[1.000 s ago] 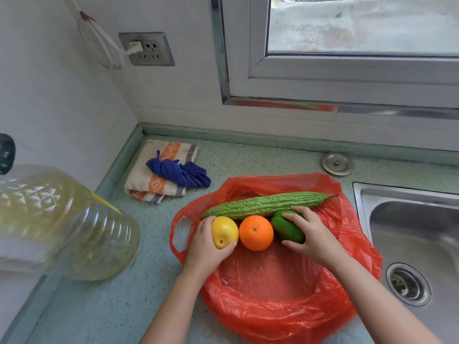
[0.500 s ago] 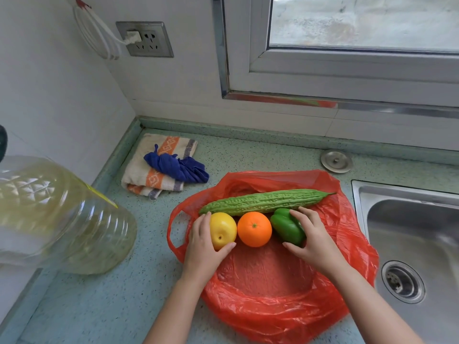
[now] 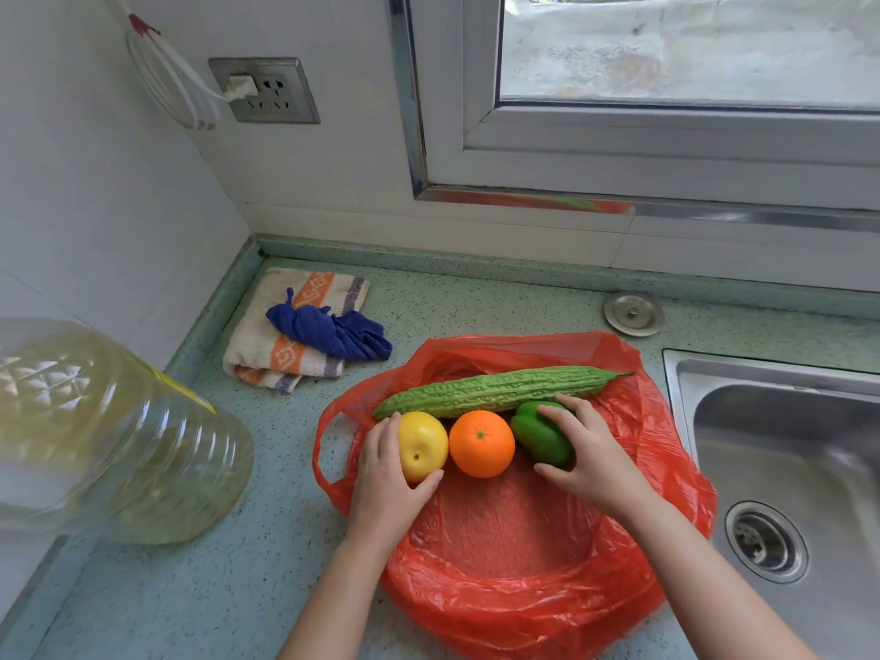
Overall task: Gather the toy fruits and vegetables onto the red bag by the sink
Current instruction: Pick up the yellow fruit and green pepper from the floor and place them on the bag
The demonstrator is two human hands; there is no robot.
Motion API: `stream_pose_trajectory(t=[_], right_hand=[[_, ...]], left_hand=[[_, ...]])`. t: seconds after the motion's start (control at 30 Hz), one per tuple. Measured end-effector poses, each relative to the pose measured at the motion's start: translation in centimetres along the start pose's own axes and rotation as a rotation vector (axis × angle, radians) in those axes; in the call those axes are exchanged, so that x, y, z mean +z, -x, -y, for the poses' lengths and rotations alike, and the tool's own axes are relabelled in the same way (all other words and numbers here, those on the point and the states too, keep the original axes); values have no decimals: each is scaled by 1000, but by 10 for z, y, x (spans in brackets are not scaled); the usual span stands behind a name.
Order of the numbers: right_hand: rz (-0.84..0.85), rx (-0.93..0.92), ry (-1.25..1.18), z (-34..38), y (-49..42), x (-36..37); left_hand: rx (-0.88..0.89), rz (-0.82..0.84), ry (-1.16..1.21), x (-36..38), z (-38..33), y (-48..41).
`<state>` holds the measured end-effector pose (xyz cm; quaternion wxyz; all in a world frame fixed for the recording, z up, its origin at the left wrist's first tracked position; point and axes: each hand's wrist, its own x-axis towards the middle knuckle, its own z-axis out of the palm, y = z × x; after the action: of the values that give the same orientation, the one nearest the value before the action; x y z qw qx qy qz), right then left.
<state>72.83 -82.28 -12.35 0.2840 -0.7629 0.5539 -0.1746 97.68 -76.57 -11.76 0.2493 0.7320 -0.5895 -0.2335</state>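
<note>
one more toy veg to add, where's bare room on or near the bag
Free: red bag, near half between the forearms; counter between bag and oil bottle; counter between towel and metal cover. Crowded: the far half, with bitter gourd, yellow fruit, orange, green pepper, left hand, right hand.

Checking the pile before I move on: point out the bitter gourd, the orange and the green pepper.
bitter gourd (image 3: 500,390), head view, middle of its bumpy body.
orange (image 3: 482,444), head view, centre of its top.
green pepper (image 3: 535,435), head view, its uncovered left side.
</note>
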Motion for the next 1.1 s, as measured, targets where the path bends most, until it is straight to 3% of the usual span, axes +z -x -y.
stream_pose_trajectory(t=[0.43, 0.6, 0.8, 1.1], right_hand=[[-106, -15, 69, 4, 9, 2], [-198, -36, 140, 12, 19, -6], [-290, -128, 281, 26, 42, -19], [-360, -305, 188, 30, 84, -50]], left_hand=[[32, -24, -56, 2, -2, 6], [185, -114, -234, 3, -14, 14], [362, -259, -331, 9, -48, 32], [347, -322, -309, 22, -101, 82]])
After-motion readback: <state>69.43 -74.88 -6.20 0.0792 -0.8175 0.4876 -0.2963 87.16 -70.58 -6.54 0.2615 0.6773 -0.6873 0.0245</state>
